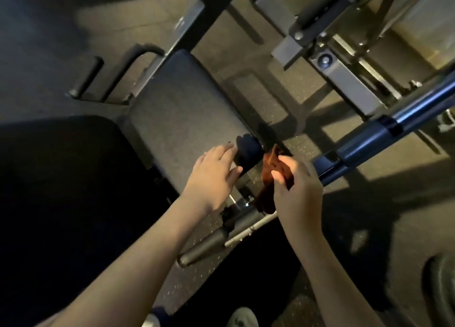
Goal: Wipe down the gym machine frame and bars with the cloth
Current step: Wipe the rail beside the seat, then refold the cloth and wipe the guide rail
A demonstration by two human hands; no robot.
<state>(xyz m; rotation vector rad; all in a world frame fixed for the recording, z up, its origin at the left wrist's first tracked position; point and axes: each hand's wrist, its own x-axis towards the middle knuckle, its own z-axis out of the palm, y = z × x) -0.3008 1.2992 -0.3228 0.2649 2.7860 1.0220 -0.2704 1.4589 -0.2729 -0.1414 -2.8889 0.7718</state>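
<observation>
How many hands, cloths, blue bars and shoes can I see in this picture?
2 hands: left hand, right hand
1 cloth
1 blue bar
2 shoes
Total: 6

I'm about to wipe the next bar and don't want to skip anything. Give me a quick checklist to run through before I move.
1. Cloth in hand: ok. The right hand pinches the orange cloth.
2. Other hand free: ok. The left hand is open, holding nothing, near the seat pad corner.
3. Next surface close: ok. The blue bar runs just past the right hand, likely within reach.
4. Cloth spread for wiping: not ok. It hangs bunched.
5. Cloth clean or damp: cannot tell, the light is too dim.
</observation>
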